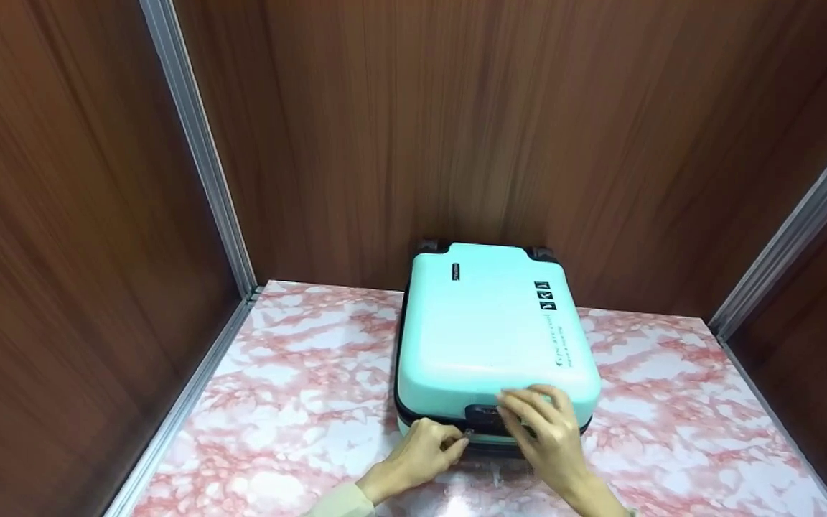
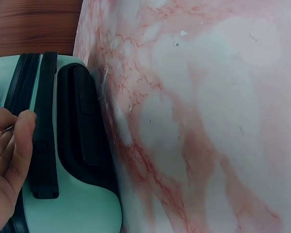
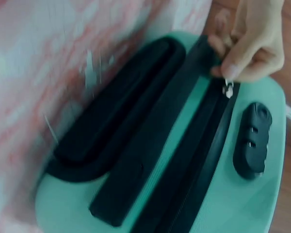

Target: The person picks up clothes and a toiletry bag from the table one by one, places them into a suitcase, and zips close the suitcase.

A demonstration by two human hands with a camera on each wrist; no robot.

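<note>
A mint-green suitcase [image 1: 492, 323] lies flat, its handle end facing me. My left hand [image 1: 424, 454] pinches a metal zipper pull [image 3: 228, 89] between thumb and fingertips at the front end. In the left wrist view, that hand [image 2: 7, 160] sits over the black zipper band [image 2: 23, 82]. My right hand [image 1: 546, 431] hovers at the black combination lock [image 1: 484, 414], fingers loosely bent with nothing between them, partly covering the lock from above. The whole lock [image 3: 252, 141] shows in the right wrist view. Beside the zipper runs a black carry handle [image 2: 44, 131].
The suitcase rests on a pink-and-white marbled tabletop [image 1: 298, 402]. Its black wheels [image 1: 429, 246] stand near the brown wood-grain back panel [image 1: 399, 143]. Side panels in metal frames [image 1: 198, 136] border the table left and right.
</note>
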